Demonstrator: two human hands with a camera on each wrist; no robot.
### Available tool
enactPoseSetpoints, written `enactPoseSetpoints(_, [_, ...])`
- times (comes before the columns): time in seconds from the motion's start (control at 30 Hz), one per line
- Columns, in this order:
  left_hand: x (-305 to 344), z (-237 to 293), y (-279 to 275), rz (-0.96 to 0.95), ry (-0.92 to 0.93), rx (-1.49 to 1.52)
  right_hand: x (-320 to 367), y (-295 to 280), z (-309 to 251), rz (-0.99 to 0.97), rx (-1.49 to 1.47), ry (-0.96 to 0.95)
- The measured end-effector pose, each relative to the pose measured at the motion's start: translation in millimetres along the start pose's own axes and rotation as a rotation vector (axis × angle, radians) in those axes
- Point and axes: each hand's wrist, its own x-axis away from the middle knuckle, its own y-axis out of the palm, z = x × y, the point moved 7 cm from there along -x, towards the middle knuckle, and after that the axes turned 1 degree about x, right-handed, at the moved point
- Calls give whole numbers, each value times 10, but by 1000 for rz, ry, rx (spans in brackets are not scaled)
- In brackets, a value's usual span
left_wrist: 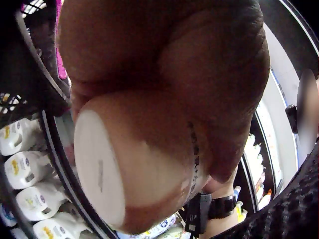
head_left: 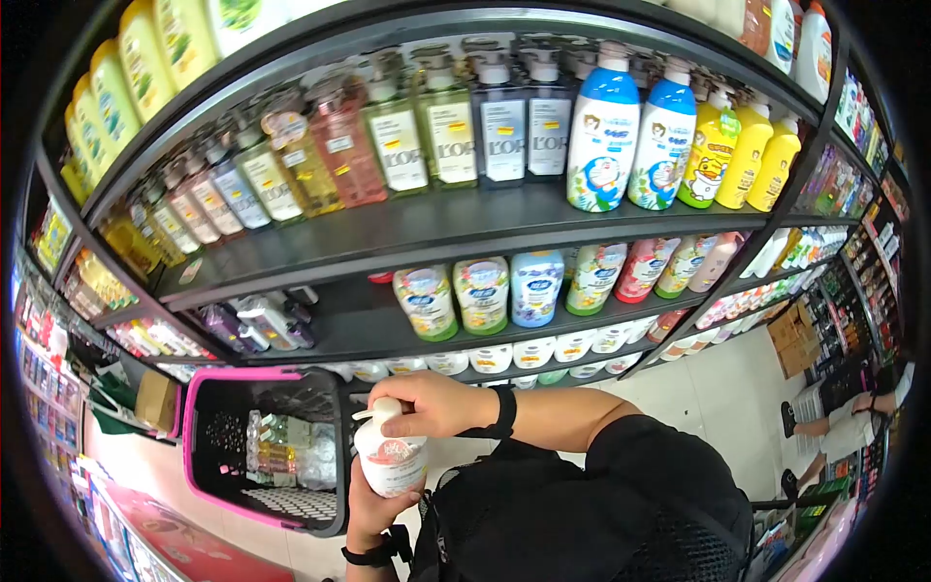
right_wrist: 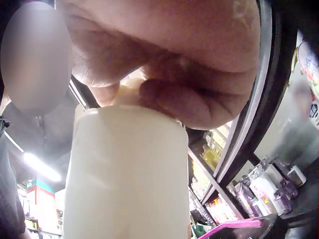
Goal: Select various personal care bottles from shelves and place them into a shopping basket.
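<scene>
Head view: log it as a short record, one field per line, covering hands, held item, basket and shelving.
held item: white pump bottle with pink print
left hand: grips the bottle's lower body
right hand: grips the pump top
basket: black with pink rim, left of the bottle in this view
basket contents: clear-plastic goods
upper shelf: row of bottles, including blue-and-white bottles
</scene>
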Motion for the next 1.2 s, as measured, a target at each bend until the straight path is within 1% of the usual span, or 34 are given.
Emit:
enactPoseSetpoints(0.03, [-102, 57, 130, -2, 15, 7, 58, -122, 14, 9, -107, 55])
enactPoseSetpoints(0.13, [-417, 84, 455, -7, 30, 41, 201, -595, -31, 50, 14, -55])
enactPoseSetpoints(0.17, [-515, 128, 590, -18, 40, 40, 262, -701, 32, -3, -1, -30])
enactPoseSetpoints(0.27, [-831, 103, 948, -30, 51, 138, 470, -1003, 152, 62, -87, -31])
enactPoseSetpoints(0.3, [-902, 110, 1037, -6, 61, 122, 539, -1027, 277, 21, -297, 55])
enactPoseSetpoints(0.4, [-1133, 197, 1391, -91, 10, 169, 665, -1299, 306, 4, -183, -103])
enactPoseSetpoints(0.43, [-1205, 167, 1442, -125, 16, 159, 708, -1347, 353, 3, -263, -32])
enactPoseSetpoints(0.53, [-1353, 112, 1594, -166, -8, 237, 780, -1514, 388, 70, -227, 76])
enactPoseSetpoints(0.57, [-1379, 226, 1686, -183, -53, 286, 794, -1585, 335, 111, -196, 103])
enactPoseSetpoints(0.6, [-1431, 235, 1673, -181, -35, 255, 765, -1650, 219, 118, -159, 56])
enactPoseSetpoints(0.67, [-1567, 502, 1718, -178, 102, 162, 665, -1843, -9, 151, -70, -42])
enactPoseSetpoints(0.7, [-1642, 563, 1729, -214, 86, 173, 628, -1923, -101, 183, 17, -104])
enactPoseSetpoints(0.73, [-1716, 646, 1744, -255, 68, 181, 559, -1982, -200, 210, 16, -112])
enactPoseSetpoints(0.8, [-1886, 1152, 1907, -273, 248, 164, 387, -2116, -439, 276, 26, -138])
enactPoseSetpoints(0.87, [-1998, 1394, 1964, -281, 266, 123, 226, -2203, -602, 344, -33, -210])
enactPoseSetpoints(0.9, [-2065, 1467, 1978, -283, 303, 141, 156, -2247, -669, 380, -59, -250])
enactPoseSetpoints(1.0, [-2265, 1571, 1982, -292, 397, 170, 27, -2385, -785, 493, 10, -333])
enactPoseSetpoints(1.07, [-2389, 1614, 1975, -293, 440, 150, -19, -2450, -896, 516, -5, -322])
enactPoseSetpoints(1.13, [-2467, 1653, 2018, -335, 465, 144, -4, -2508, -967, 544, -13, -305])
enactPoseSetpoints(1.2, [-2539, 1721, 2057, -352, 503, 111, 68, -2534, -923, 604, 22, -296])
